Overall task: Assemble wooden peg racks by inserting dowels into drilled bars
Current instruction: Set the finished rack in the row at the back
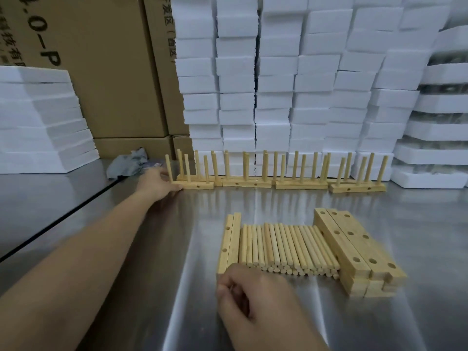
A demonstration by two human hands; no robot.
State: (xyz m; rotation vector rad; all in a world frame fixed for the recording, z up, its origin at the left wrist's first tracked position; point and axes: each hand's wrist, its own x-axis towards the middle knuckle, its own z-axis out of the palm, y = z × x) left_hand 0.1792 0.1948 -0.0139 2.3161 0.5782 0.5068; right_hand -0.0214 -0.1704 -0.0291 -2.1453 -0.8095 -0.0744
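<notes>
Pale wooden peg racks (273, 182), short drilled bars set with upright round dowels, stand in a row along the far edge of the shiny steel table (417, 236), against a wall of stacked white foam blocks (278, 84). The left hand (158, 183) grasps the left end of the leftmost peg rack (192, 184). Tall brown cardboard boxes (106, 72) behind it carry black print, ".0-P" and Chinese characters, partly cut off. A crumpled grey cloth (126, 162) lies at their foot, and white foam slabs (38, 117) are piled at the far left corner. Mid-surface lies a heap of loose pale round dowels (286, 247), with two drilled bars (230, 239) touching its left side and a stack of drilled wooden bars (354, 252) on its right. The right hand (255, 297), fingers curled, covers the near ends of those two bars; whether it holds anything cannot be told.
</notes>
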